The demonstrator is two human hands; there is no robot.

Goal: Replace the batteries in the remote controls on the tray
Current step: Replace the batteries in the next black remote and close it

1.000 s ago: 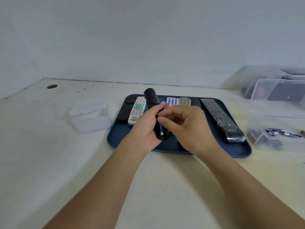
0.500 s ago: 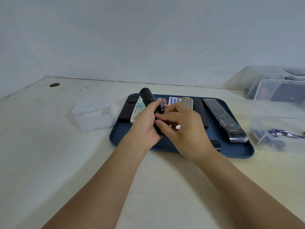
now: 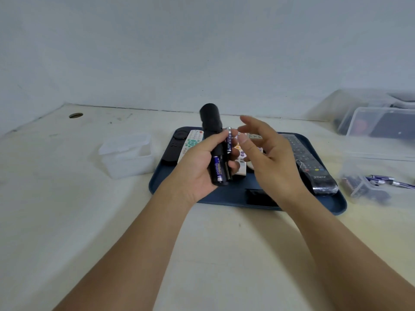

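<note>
Head camera looks down over two bare forearms at a dark blue plastic tray (image 3: 292,205) lying on a pale tabletop (image 3: 67,209). The left hand (image 3: 197,167) grips a slim black remote control (image 3: 212,131) above the tray's near-left part, back side up, its far end tilted up and away. Its battery bay is uncovered: one blue-and-silver cylindrical battery (image 3: 217,168) sits seated in the left slot, and a second matching battery (image 3: 229,141) stands proud beside it, pinched against the remote body by the left thumb and fingertips. So two batteries at the remote, one in, one up.

The right hand (image 3: 269,153) hovers just right of that, fingers spread and loosely bent, holding nothing, thumb close to the raised battery but apart from it.

On the tray I count a flat black remote (image 3: 174,147) at far left, a white remote with green buttons (image 3: 190,143) next to it, a white remote with orange and purple buttons (image 3: 240,158) partly behind the hands, and a long black remote in clear wrap (image 3: 314,169) at right. More may be hidden. A small black flat piece (image 3: 258,196) lies near the front edge.

Left of the tray stands one frosted plastic box (image 3: 126,154). At right, a clear plastic tub (image 3: 377,173) holds loose blue batteries (image 3: 386,181), number unclear.
</note>
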